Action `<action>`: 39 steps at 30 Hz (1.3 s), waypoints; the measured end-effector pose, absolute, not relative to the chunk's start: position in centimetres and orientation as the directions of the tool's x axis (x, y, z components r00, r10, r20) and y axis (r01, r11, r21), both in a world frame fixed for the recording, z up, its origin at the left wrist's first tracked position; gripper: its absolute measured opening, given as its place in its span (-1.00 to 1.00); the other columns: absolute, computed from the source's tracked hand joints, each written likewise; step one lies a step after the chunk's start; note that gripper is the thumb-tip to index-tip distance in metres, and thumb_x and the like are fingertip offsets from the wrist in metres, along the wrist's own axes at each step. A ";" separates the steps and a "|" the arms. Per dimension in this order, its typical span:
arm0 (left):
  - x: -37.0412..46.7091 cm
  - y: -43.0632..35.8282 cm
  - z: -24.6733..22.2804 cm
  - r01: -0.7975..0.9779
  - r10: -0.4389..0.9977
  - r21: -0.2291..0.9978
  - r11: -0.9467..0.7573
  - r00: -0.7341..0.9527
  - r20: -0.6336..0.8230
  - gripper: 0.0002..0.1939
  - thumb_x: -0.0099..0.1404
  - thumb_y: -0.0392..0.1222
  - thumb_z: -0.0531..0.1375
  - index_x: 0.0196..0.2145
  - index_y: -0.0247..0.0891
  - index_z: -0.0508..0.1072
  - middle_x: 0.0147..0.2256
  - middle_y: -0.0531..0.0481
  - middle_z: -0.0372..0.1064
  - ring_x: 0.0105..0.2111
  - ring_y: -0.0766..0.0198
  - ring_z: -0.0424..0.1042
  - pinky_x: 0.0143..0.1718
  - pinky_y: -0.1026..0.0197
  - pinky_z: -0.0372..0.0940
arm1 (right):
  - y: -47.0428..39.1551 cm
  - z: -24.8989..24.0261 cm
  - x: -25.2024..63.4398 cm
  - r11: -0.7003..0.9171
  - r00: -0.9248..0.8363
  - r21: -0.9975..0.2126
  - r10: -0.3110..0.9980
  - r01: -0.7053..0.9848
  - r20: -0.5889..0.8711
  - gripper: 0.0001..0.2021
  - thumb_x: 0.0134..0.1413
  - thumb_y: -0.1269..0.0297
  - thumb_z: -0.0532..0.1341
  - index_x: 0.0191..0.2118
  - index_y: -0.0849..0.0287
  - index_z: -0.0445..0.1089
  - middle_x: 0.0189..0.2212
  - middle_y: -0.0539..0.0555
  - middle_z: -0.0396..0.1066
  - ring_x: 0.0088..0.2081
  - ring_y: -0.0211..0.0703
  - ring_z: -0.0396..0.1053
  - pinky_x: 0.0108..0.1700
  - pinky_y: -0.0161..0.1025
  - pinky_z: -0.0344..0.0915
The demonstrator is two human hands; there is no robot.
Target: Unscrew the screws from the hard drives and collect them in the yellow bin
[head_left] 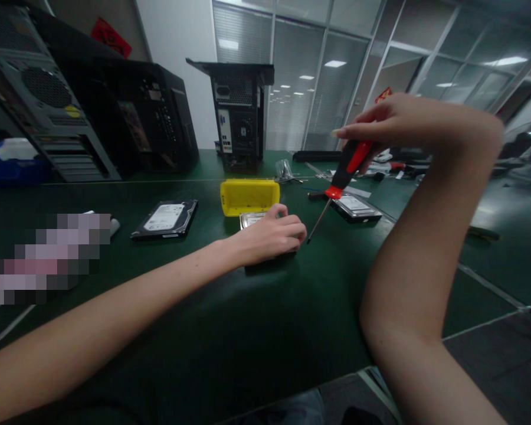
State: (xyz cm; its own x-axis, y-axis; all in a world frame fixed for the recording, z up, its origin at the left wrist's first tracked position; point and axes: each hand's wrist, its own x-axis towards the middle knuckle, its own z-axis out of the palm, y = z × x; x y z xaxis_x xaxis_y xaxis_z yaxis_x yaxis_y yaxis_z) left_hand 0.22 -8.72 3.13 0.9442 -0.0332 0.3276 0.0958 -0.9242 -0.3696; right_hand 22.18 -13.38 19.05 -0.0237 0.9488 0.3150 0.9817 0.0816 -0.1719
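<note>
My left hand rests on a hard drive in the middle of the green table, its curled fingers gripping the drive's right side and covering most of it. In my right hand is a red and black screwdriver, raised above the table with its shaft slanting down to the left. The screwdriver's tip hangs a little right of my left fingers, apart from the drive. Directly behind the held drive stands a yellow plastic bin.
A second hard drive lies to the left, and a third hard drive to the right. Computer cases stand along the back and left. Small tools and a clear bag lie behind. A blurred-out object is at far left.
</note>
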 end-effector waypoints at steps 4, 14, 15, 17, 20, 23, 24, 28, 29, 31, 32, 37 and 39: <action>0.1 -8.8 2.9 0.119 0.002 -0.311 -0.943 0.936 0.353 -0.77 0.40 -0.25 0.04 -0.30 -0.25 0.49 -0.15 -0.04 0.41 -0.13 0.23 0.30 0.01 0.05 -0.07 | -13.3 19.2 22.1 0.057 -0.009 -0.145 0.950 0.988 0.311 -0.50 -0.01 -0.21 0.14 -0.33 0.17 0.50 -0.52 0.06 0.40 -0.49 -0.27 0.28 -0.44 -0.28 0.12; -1.2 -8.9 1.3 0.173 0.085 -0.159 -0.972 0.889 0.451 -0.83 0.36 -0.18 0.10 -0.20 -0.21 0.48 -0.13 -0.05 0.40 -0.08 0.20 0.30 0.00 0.05 -0.03 | -13.5 19.1 21.8 0.100 -0.044 -0.168 0.951 0.981 0.307 -0.56 0.02 -0.15 0.16 -0.33 0.18 0.50 -0.54 0.07 0.41 -0.53 -0.29 0.26 -0.47 -0.30 0.17; -1.2 -8.9 1.3 0.180 0.095 -0.146 -0.973 0.885 0.457 -0.83 0.36 -0.17 0.11 -0.21 -0.21 0.49 -0.14 -0.05 0.40 -0.08 0.20 0.30 0.00 0.05 -0.03 | -13.5 19.1 21.8 0.106 -0.049 -0.172 0.950 0.979 0.309 -0.56 0.02 -0.15 0.16 -0.34 0.17 0.50 -0.56 0.07 0.40 -0.54 -0.29 0.26 -0.47 -0.30 0.18; -1.1 -9.0 1.2 0.191 0.114 -0.120 -0.974 0.876 0.469 -0.83 0.35 -0.16 0.11 -0.22 -0.20 0.49 -0.15 -0.04 0.41 -0.09 0.21 0.31 0.00 0.05 -0.02 | -13.4 19.1 21.7 0.118 -0.058 -0.175 0.948 0.977 0.314 -0.57 0.02 -0.14 0.16 -0.36 0.17 0.49 -0.58 0.06 0.38 -0.54 -0.28 0.25 -0.47 -0.30 0.18; -1.1 -9.1 1.1 0.208 0.139 -0.093 -0.974 0.865 0.482 -0.83 0.34 -0.16 0.12 -0.21 -0.20 0.50 -0.15 -0.03 0.40 -0.11 0.21 0.32 -0.01 0.05 -0.02 | -13.5 19.1 21.5 0.119 -0.057 -0.180 0.947 0.976 0.316 -0.58 0.03 -0.13 0.17 -0.35 0.17 0.50 -0.56 0.07 0.39 -0.51 -0.25 0.29 -0.43 -0.28 0.21; -1.1 -9.1 1.0 0.215 0.148 -0.087 -0.973 0.863 0.483 -0.82 0.34 -0.18 0.13 -0.17 -0.21 0.49 -0.13 -0.05 0.40 -0.09 0.20 0.32 -0.01 0.05 -0.02 | -13.6 19.1 21.3 0.098 -0.034 -0.188 0.948 0.977 0.317 -0.59 0.05 -0.11 0.17 -0.35 0.17 0.50 -0.55 0.07 0.39 -0.51 -0.26 0.28 -0.39 -0.25 0.21; -1.1 -9.1 0.9 0.212 0.144 -0.091 -0.973 0.866 0.479 -0.82 0.35 -0.18 0.12 -0.16 -0.22 0.49 -0.13 -0.06 0.40 -0.09 0.19 0.32 -0.01 0.04 -0.02 | -13.7 19.1 21.2 0.094 -0.028 -0.192 0.947 0.977 0.319 -0.59 0.04 -0.11 0.17 -0.36 0.17 0.50 -0.56 0.07 0.39 -0.52 -0.27 0.27 -0.39 -0.24 0.21; -1.2 -9.0 0.8 0.197 0.136 -0.086 -0.977 0.877 0.460 -0.80 0.36 -0.18 0.10 -0.15 -0.20 0.49 -0.11 -0.06 0.41 -0.08 0.19 0.32 -0.01 0.03 -0.02 | -13.9 19.2 21.0 0.095 -0.014 -0.247 0.950 0.964 0.312 -0.62 0.03 -0.09 0.19 -0.36 0.17 0.49 -0.55 0.06 0.40 -0.51 -0.25 0.31 -0.41 -0.25 0.24; -1.2 -9.0 0.8 0.201 0.146 -0.073 -0.977 0.876 0.460 -0.81 0.36 -0.18 0.10 -0.15 -0.19 0.49 -0.11 -0.06 0.41 -0.08 0.19 0.32 -0.01 0.03 -0.03 | -14.0 19.2 21.0 0.093 -0.009 -0.263 0.952 0.960 0.306 -0.62 0.03 -0.09 0.20 -0.36 0.17 0.49 -0.54 0.06 0.42 -0.50 -0.25 0.33 -0.41 -0.26 0.25; -1.1 -9.1 0.7 0.216 0.176 -0.034 -0.976 0.868 0.464 -0.82 0.35 -0.17 0.12 -0.16 -0.19 0.50 -0.12 -0.04 0.42 -0.08 0.19 0.32 -0.01 0.03 -0.04 | -14.1 19.3 20.9 0.101 -0.013 -0.276 0.952 0.956 0.305 -0.63 0.04 -0.08 0.20 -0.34 0.17 0.48 -0.51 0.07 0.45 -0.49 -0.25 0.35 -0.43 -0.29 0.26; -1.1 -9.1 0.7 0.223 0.193 -0.009 -0.975 0.863 0.467 -0.82 0.34 -0.17 0.14 -0.17 -0.18 0.50 -0.13 -0.04 0.42 -0.08 0.19 0.32 -0.01 0.03 -0.05 | -14.1 19.4 20.8 0.109 -0.023 -0.270 0.953 0.957 0.303 -0.63 0.05 -0.07 0.20 -0.34 0.18 0.48 -0.51 0.07 0.46 -0.49 -0.26 0.35 -0.45 -0.31 0.26; -0.8 -9.3 0.6 0.260 0.305 0.161 -0.952 0.821 0.482 -0.86 0.30 -0.17 0.18 -0.23 -0.17 0.53 -0.16 0.01 0.44 -0.09 0.21 0.34 -0.03 0.05 -0.06 | -14.1 19.4 20.3 0.167 -0.084 -0.229 0.938 0.959 0.336 -0.61 0.06 -0.08 0.19 -0.34 0.19 0.48 -0.53 0.04 0.44 -0.52 -0.33 0.33 -0.53 -0.39 0.18; -0.6 -9.4 0.6 0.295 0.370 0.228 -0.928 0.802 0.470 -0.88 0.28 -0.14 0.20 -0.26 -0.15 0.53 -0.16 0.04 0.45 -0.10 0.20 0.35 -0.04 0.05 -0.07 | -14.1 19.4 20.0 0.181 -0.094 -0.229 0.933 0.956 0.347 -0.64 0.09 -0.03 0.19 -0.32 0.21 0.49 -0.54 0.02 0.43 -0.52 -0.35 0.33 -0.54 -0.40 0.17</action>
